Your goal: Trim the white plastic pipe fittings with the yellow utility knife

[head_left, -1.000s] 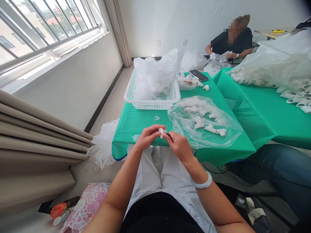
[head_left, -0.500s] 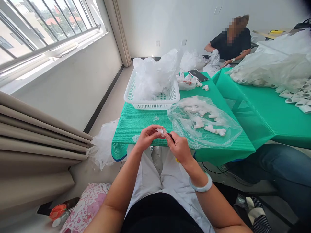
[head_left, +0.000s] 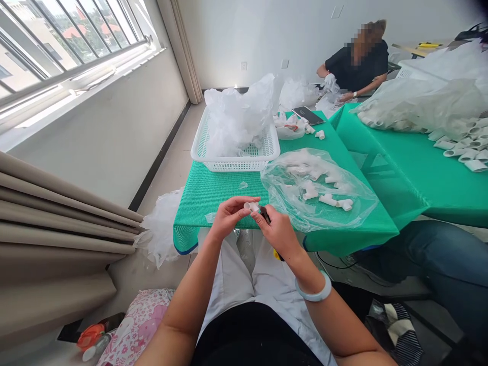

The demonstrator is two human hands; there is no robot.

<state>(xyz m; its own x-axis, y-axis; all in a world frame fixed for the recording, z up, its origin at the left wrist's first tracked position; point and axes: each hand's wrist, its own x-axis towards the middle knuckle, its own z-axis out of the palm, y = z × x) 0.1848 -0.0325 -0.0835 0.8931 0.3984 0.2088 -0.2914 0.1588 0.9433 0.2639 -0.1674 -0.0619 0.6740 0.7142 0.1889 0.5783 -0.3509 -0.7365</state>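
Between its thumb and fingers, my left hand (head_left: 232,216) holds a small white pipe fitting (head_left: 251,206) over the front edge of the green-covered table (head_left: 213,190). My right hand (head_left: 280,226) is wrapped round a dark tool (head_left: 264,214), whose tip is at the right side of the fitting; its thumb is close to the fitting. A yellow part shows below the right hand. Several similar fittings (head_left: 328,200) lie on and in a clear plastic bag (head_left: 362,211) to the right of my hands.
A white basket (head_left: 240,165) with crumpled plastic stands behind my hands. Loose fittings and a dark tablet (head_left: 308,115) lie at the back. More fittings (head_left: 473,147) are heaped at the right. A person (head_left: 358,66) sits at the far side; another person's leg (head_left: 430,254) is at the right.
The fitting has turned in my left hand, so an open end now faces left. My right hand and the dark tool have tilted. The far person's gloved hand has moved left.
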